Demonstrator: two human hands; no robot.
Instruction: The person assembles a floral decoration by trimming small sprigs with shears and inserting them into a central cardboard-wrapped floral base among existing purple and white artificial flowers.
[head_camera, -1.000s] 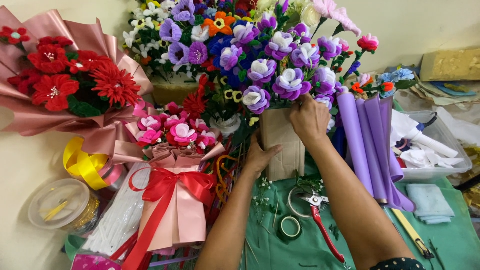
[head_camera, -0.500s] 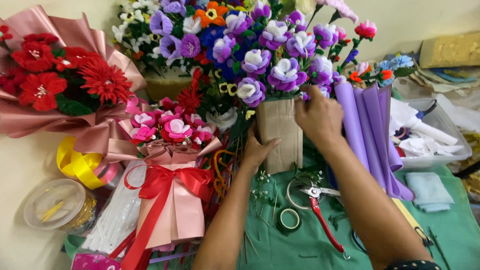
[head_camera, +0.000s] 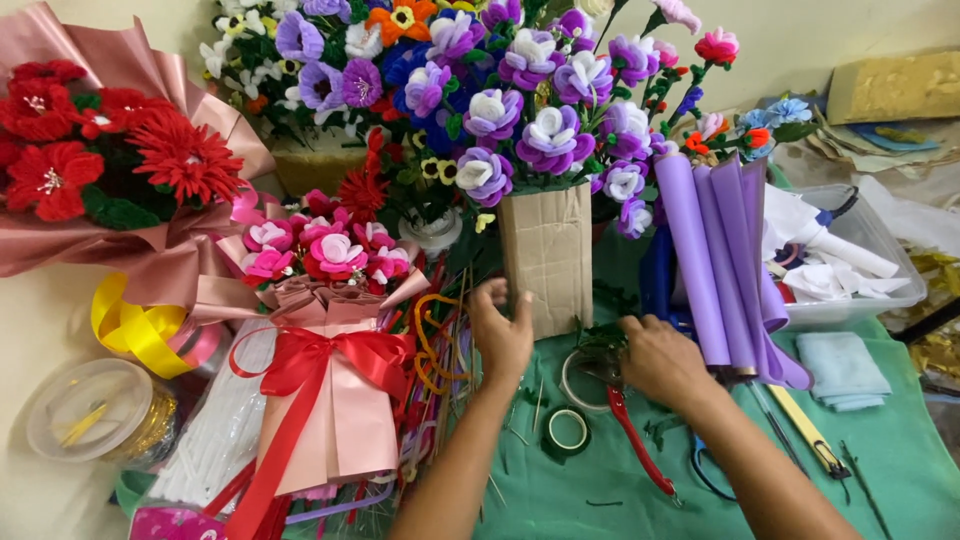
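Observation:
A brown cardboard holder (head_camera: 548, 255) stands upright on the green cloth (head_camera: 880, 460), filled with purple and white handmade flowers (head_camera: 545, 130). My left hand (head_camera: 500, 335) rests with fingers spread against the holder's lower left edge. My right hand (head_camera: 662, 360) lies lower, on the cloth to the holder's right, over green leaves (head_camera: 600, 338) and the top of red-handled pliers (head_camera: 640, 450). I cannot tell whether its fingers close on anything.
Purple paper rolls (head_camera: 715, 260) lean right of the holder. A pink bouquet with red ribbon (head_camera: 330, 350) lies to the left, a red bouquet (head_camera: 110, 170) beyond it. Green tape rolls (head_camera: 568, 430), a clear plastic bin (head_camera: 850, 260), yellow ribbon (head_camera: 135, 325) and a round container (head_camera: 95, 410) surround.
My right hand has dropped from the top of the cardboard holder to the cloth by the pliers. My left hand has slid down the holder's left side.

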